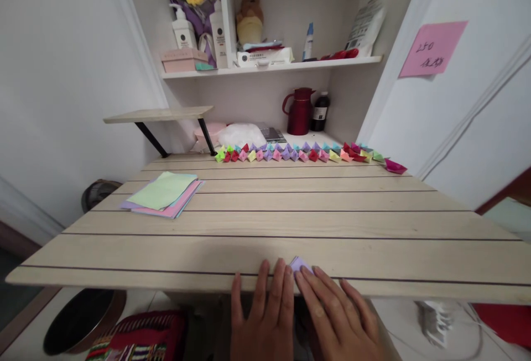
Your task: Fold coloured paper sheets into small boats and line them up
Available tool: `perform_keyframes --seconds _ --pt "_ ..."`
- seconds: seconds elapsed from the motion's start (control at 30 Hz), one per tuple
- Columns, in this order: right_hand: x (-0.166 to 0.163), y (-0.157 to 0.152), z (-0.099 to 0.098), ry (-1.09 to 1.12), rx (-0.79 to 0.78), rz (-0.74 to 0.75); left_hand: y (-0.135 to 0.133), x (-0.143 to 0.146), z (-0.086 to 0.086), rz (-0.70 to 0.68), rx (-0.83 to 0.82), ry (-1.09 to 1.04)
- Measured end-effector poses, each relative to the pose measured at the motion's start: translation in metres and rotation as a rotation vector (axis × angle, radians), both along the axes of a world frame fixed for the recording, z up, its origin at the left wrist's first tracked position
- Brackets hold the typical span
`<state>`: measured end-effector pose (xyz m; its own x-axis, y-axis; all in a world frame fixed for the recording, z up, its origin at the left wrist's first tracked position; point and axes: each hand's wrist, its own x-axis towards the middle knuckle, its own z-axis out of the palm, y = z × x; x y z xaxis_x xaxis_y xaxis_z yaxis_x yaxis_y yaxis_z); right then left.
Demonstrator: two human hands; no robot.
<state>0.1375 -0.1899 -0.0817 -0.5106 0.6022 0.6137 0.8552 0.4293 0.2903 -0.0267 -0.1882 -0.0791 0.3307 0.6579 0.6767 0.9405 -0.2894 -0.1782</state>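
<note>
A small folded piece of purple paper (299,264) lies near the front edge of the table, its lower part hidden under fingers. My right hand (342,317) rests with outstretched fingers, the foremost fingertips pressing on the paper's right side. Just left of it, my left hand (265,308) lies flat with its fingers stretched forward, its nearest fingertip at the paper's left edge. Both thumbs are hard to make out. Along the table's back stand two rows of folded paper boats (286,154) in many colours. A stack of coloured paper sheets (161,191) lies at the left.
The slatted wooden table (332,223) spans the view. A small raised stand (160,114) is at its back left. Behind are a dark red jug (299,112), a dark bottle (321,112) and a shelf (298,66) with bottles and boxes. A pink note (433,48) hangs on the right wall.
</note>
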Motion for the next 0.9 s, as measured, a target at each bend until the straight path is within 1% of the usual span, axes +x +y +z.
perform_keyframes --seconds 0.13,0.27,0.4,0.6,0.67,0.8,0.9 --pt "-0.005 -0.002 -0.003 0.05 0.016 -0.016 0.0 -0.007 0.002 0.006 -0.018 0.003" --pt "-0.006 -0.002 -0.002 0.06 0.014 -0.025 0.001 -0.013 0.002 0.028 -0.024 0.048" --pt "-0.008 0.003 -0.001 0.104 0.036 -0.022 0.003 -0.012 0.0 0.001 0.001 0.018" --pt "-0.007 0.007 -0.006 0.218 0.047 0.041 0.004 -0.008 0.001 -0.079 0.04 -0.154" --pt "-0.005 0.007 -0.007 0.259 0.039 0.067 0.003 -0.009 0.004 -0.096 0.031 -0.202" --pt "-0.002 0.012 -0.005 0.381 -0.01 0.179 -0.001 -0.015 0.012 -0.162 -0.014 -0.278" --pt "0.001 0.016 0.0 0.475 -0.047 0.25 -0.007 -0.02 0.019 -0.208 -0.017 -0.336"
